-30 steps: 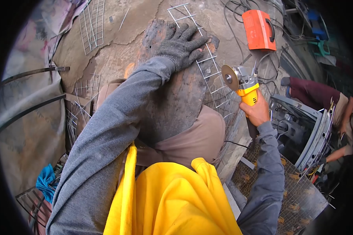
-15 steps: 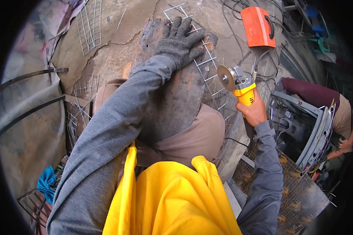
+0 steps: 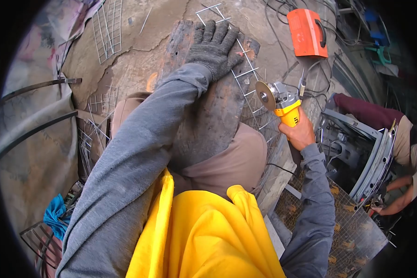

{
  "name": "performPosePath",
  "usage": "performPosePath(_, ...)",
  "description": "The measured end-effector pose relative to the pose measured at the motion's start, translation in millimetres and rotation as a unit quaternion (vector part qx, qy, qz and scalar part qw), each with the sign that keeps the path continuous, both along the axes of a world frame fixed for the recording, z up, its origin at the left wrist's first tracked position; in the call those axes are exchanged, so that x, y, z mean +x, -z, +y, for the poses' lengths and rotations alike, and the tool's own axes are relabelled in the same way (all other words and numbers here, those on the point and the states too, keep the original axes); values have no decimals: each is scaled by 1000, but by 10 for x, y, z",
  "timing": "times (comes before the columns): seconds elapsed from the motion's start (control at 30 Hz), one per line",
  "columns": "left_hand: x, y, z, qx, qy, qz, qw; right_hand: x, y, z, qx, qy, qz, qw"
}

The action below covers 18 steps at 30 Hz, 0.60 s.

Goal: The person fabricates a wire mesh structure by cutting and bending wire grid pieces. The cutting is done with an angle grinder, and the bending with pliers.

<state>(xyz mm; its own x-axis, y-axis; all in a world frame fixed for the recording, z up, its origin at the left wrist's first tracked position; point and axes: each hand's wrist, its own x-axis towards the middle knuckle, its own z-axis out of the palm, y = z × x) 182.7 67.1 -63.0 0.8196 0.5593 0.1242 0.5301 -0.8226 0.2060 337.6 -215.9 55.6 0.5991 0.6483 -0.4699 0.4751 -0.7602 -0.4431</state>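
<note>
My left hand (image 3: 213,48), in a dark grey knit glove, lies flat with its fingers spread at the far end of a dark, worn wooden board (image 3: 213,113). Beneath and beside it runs a narrow strip of welded wire mesh (image 3: 246,72), partly hidden by the glove. My bare right hand (image 3: 297,129) is wrapped round the yellow body of an angle grinder (image 3: 288,111). The grinder's cutting disc (image 3: 265,96) faces left, close to the right-hand side of the mesh strip.
An orange box with a black handle (image 3: 307,33) stands at upper right, among cables. More wire mesh (image 3: 107,32) lies on the floor at upper left. On the right, a co-worker (image 3: 396,139) bends beside a grey metal frame (image 3: 368,162). A blue cloth (image 3: 56,215) is at lower left.
My gloved left hand has shifted slightly to the right over the mesh. The grinder stays nearly where it was. The co-worker's hands have moved down and to the left.
</note>
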Motion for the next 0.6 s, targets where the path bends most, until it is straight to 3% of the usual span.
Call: performPosePath(0.6,-2,59,3,-5,-11,2,1000,-16,-20,57,-12,-8,12,1000)
